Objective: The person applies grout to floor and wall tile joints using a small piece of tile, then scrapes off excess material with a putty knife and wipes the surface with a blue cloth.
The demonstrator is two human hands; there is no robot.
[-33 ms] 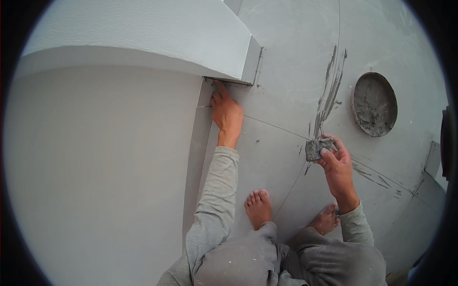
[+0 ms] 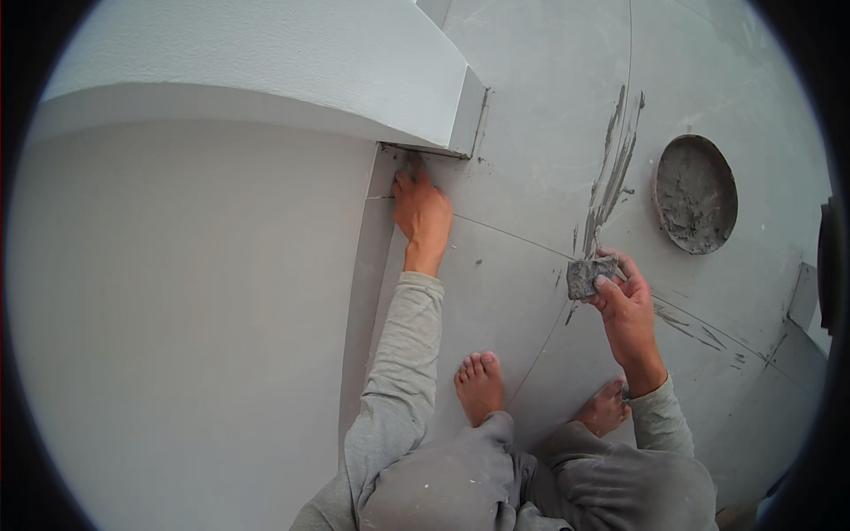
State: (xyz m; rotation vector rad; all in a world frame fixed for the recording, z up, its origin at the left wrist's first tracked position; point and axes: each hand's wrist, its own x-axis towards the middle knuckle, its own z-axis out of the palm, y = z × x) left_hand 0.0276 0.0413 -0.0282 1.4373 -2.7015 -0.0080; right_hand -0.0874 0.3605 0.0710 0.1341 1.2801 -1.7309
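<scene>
My left hand (image 2: 423,214) reaches down to the inner corner at the foot of the white wall end (image 2: 463,111). Its index finger points at the dark joint (image 2: 425,151) along the base, while the other fingers bend loosely; I see nothing held in it. Between the thumb and fingers of my right hand (image 2: 633,323) is a small, flat, squarish scraper (image 2: 584,277) coated in grey grout. The scraper is over a floor joint smeared with grout (image 2: 611,181). Whether it has a handle is hidden by the hand.
A round bowl (image 2: 655,196) of wet grey grout (image 2: 695,195) stands on the tiled floor (image 2: 531,115), to the right. A large pale wall surface (image 2: 177,310) lies along the left. My bare feet (image 2: 481,385) are between my arms. More grout streaks (image 2: 695,325) mark a joint at right.
The left index finger has drawn back slightly from the wall-base joint and bent a little. The right hand and scraper have not visibly moved.
</scene>
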